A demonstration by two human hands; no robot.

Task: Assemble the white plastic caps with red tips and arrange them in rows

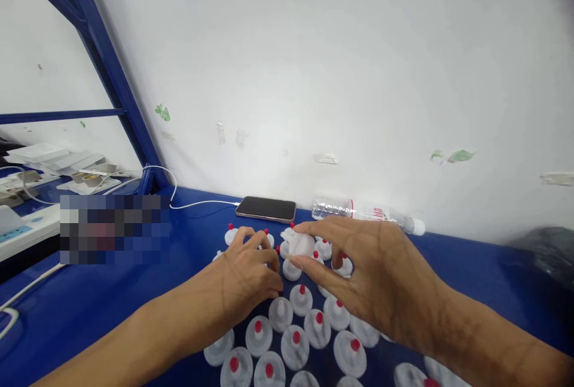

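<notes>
In the head view my right hand (368, 261) pinches a translucent white round plastic piece (301, 246) between thumb and forefinger, tilted above the others. My left hand (246, 270) is to its left with the fingers curled in. A small red cap (279, 293) shows at its fingertips, partly hidden by them. Just below them stands a round piece with a bare white nozzle (280, 314). Around both hands stand many similar translucent pieces, most with red caps, such as one piece (295, 348) in front. My hands cover some of them.
A phone (266, 209) on a white cable lies at the back of the blue table (188, 309). Beside it a clear plastic bottle (368, 212) lies against the white wall. A dark plastic bag (547, 252) is at right. A blue metal frame (107, 70) and white power strip (31, 231) are at left.
</notes>
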